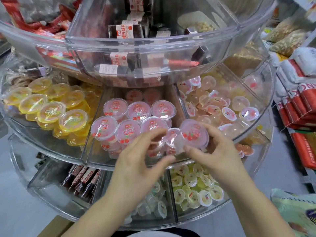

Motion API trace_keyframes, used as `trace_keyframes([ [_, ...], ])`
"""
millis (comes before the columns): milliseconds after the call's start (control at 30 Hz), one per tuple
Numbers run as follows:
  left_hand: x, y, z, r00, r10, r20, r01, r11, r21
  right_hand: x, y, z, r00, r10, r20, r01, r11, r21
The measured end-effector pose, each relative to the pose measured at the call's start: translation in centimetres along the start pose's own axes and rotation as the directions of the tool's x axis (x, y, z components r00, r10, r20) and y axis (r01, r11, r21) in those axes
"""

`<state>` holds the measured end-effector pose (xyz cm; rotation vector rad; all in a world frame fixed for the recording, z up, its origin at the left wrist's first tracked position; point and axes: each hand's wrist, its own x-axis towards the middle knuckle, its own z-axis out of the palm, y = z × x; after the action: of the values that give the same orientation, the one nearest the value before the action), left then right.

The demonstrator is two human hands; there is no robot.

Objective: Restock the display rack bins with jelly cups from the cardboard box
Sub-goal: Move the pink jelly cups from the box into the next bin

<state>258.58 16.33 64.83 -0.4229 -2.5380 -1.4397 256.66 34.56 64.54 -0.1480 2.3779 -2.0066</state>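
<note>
Over the middle tier's centre bin (pixel 95 151), head view: right hand (pixel 217 147) pinches a pink cup (pixel 195 134) by its rim, thumb below and fingers curled behind, lid tilted toward the camera. Left hand (pixel 136 159) is blurred; its fingers curl near a smaller cup (pixel 172 135) beside the first, and whether that grip is clamped cannot be told. Pink cups (pixel 136 117) lie two layers deep in this bin, touching one another. Box is not in view.

Risks, as judged:
- Rim-only pinch: cup may pivot and drop onto the small cups (pixel 196 185) on the tier below
- Top layer sits near the front wall: an added cup may slide over it
- Yellow cups (pixel 51 110) at left, pale hearts (pixel 227 106) at right: careless release lands in the wrong bin
</note>
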Motion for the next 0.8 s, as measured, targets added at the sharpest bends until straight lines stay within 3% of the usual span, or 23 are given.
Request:
trace_keyframes([
  [133, 1.1, -1.0, -1.4, 0.981, 0.181, -0.066, -0.157, 0.950, 0.269, 2.2, 0.9, -0.7, 0.999, -0.042, -0.001, 0.039, 0.941, -0.336],
  [233, 1.7, -1.8, -1.5, 0.974, 0.222, -0.034, -0.189, 0.891, 0.414, 3.0, 1.3, -0.3, 0.995, -0.073, 0.063, 0.094, 0.875, -0.475],
  [400, 1.3, -2.5, -0.8, 0.980, 0.197, -0.004, -0.172, 0.865, 0.471, 3.6, 2.0, -0.1, 0.997, -0.066, 0.037, 0.075, 0.872, -0.484],
  [800, 1.5, -2.5, -0.7, 0.982, 0.187, -0.039, -0.154, 0.896, 0.416, 3.6, 2.8, 0.6, 0.997, -0.082, 0.015, 0.080, 0.891, -0.447],
])
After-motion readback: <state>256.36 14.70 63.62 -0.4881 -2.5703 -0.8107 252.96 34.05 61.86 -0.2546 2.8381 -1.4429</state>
